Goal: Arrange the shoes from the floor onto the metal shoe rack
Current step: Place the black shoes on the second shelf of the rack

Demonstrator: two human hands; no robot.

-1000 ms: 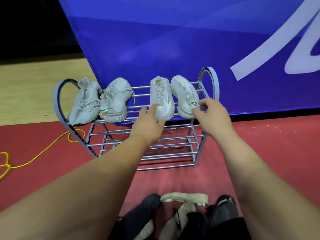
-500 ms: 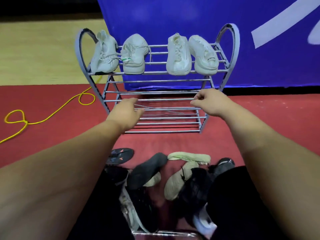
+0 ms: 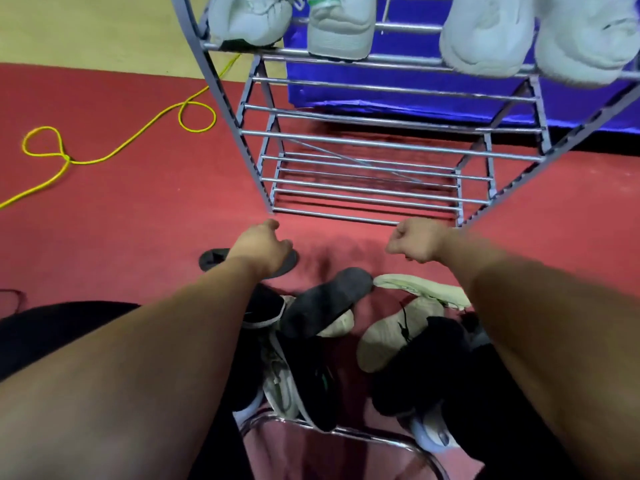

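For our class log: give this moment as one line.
rack: four shoes on top | left hand: at sandal, hold unclear | right hand: fist, empty

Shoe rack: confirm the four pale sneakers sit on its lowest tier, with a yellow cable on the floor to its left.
Wrong tier. The head view shows the four pale sneakers on the top tier of the shoe rack; its lowest tier is bare. The yellow cable does lie on the floor to its left.
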